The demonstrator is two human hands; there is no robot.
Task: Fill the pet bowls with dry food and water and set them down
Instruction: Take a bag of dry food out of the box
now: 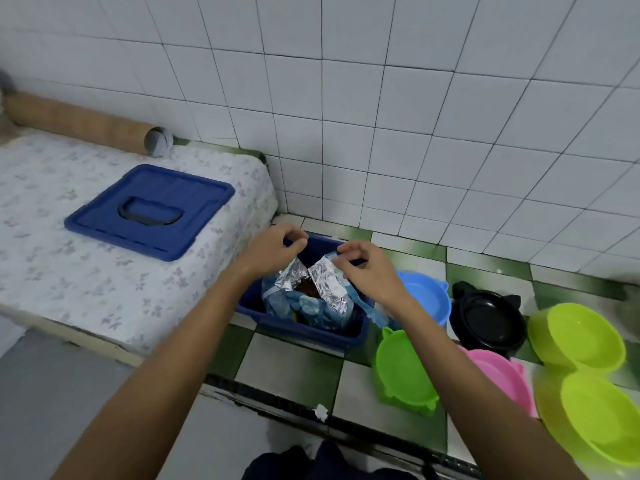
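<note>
A foil-lined bag of dry food (320, 292) stands in a dark blue bin (304, 329) on the tiled floor, its mouth pulled apart and brown kibble showing inside. My left hand (273, 249) pinches the bag's left top edge. My right hand (367, 268) pinches the right top edge. To the right of the bin lie empty pet bowls: a light blue one (427, 296), a black one (488, 318), a green one (403, 370), a pink one (498, 375) and a lime double bowl (588, 372).
The bin's blue lid (150, 211) lies on a mattress with a floral sheet (69, 258) at the left. A cardboard tube (86, 124) rests along the white tiled wall (381, 116). A dark floor strip (277, 400) runs below the bin.
</note>
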